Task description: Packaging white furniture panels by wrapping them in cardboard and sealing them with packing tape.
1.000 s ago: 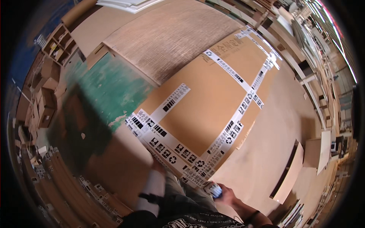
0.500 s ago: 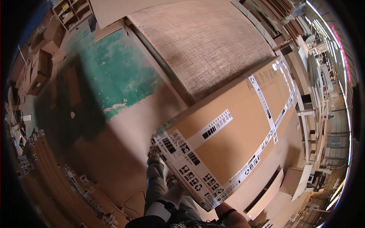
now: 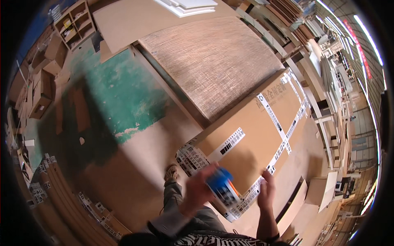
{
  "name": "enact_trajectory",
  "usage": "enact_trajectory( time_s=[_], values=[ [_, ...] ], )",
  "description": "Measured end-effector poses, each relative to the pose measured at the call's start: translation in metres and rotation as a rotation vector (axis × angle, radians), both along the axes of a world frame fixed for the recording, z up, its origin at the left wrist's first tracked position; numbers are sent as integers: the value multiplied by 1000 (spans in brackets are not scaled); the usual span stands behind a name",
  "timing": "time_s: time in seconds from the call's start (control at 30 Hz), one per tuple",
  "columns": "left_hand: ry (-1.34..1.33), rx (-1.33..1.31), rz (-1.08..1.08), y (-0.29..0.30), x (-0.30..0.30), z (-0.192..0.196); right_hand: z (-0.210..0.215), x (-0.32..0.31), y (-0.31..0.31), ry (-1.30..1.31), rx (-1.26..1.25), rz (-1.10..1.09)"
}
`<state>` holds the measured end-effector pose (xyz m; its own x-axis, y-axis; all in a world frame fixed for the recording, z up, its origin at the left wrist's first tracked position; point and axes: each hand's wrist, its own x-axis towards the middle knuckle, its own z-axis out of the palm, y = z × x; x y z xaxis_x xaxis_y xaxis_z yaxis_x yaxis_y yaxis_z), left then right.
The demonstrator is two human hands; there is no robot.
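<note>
A long brown cardboard carton (image 3: 242, 151) lies at an angle before me, with printed white tape along its edges and across its top. My left hand (image 3: 199, 188) is closed around a blue tape dispenser (image 3: 223, 186), smeared by motion, with white, black and orange on it. It is held above the carton's near left end. My right hand (image 3: 266, 190) is raised beside the carton's near long edge, its fingers partly extended and apart. Nothing shows in it. Whether the fingertips touch the tape there I cannot tell.
A worn wooden board (image 3: 213, 61) lies beyond the carton. Long taped packages (image 3: 65, 192) lie at the lower left, and cartons (image 3: 43, 92) farther up. An open shelf unit (image 3: 74, 24) stands at the back left. White panels (image 3: 186, 6) lie at the far end.
My left hand has come into view with the tape dispenser. My right hand has left the carton's near corner and risen along its right edge. The view has shifted slightly.
</note>
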<state>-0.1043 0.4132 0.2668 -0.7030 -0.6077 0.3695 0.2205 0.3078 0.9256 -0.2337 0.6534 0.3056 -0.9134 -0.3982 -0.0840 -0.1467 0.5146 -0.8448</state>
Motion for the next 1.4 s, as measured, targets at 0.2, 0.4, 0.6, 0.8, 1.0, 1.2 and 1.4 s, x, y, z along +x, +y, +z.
enact_trajectory(
  time_s=[0.2, 0.4, 0.6, 0.8, 1.0, 1.2, 1.4],
  values=[
    [-113, 99, -145, 47, 29, -9, 78, 29, -76, -334, 658, 456],
    [-283, -432, -75, 103, 18, -29, 76, 56, -70, 20, 707, 683],
    [-116, 368, -557, 37, 33, -11, 39, 53, -3, -56, 338, 610],
    [-865, -813, -34, 77, 9, -49, 29, 88, 147, -45, 160, 623],
    [-685, -1047, -247, 226, 24, -50, -24, 110, 273, -205, 406, 600],
    [-616, -1193, -202, 251, 13, -64, -69, 81, 219, -309, 374, 608],
    [-491, -1358, -378, 236, 5, -49, -149, 71, 238, -508, 660, 645]
  ],
)
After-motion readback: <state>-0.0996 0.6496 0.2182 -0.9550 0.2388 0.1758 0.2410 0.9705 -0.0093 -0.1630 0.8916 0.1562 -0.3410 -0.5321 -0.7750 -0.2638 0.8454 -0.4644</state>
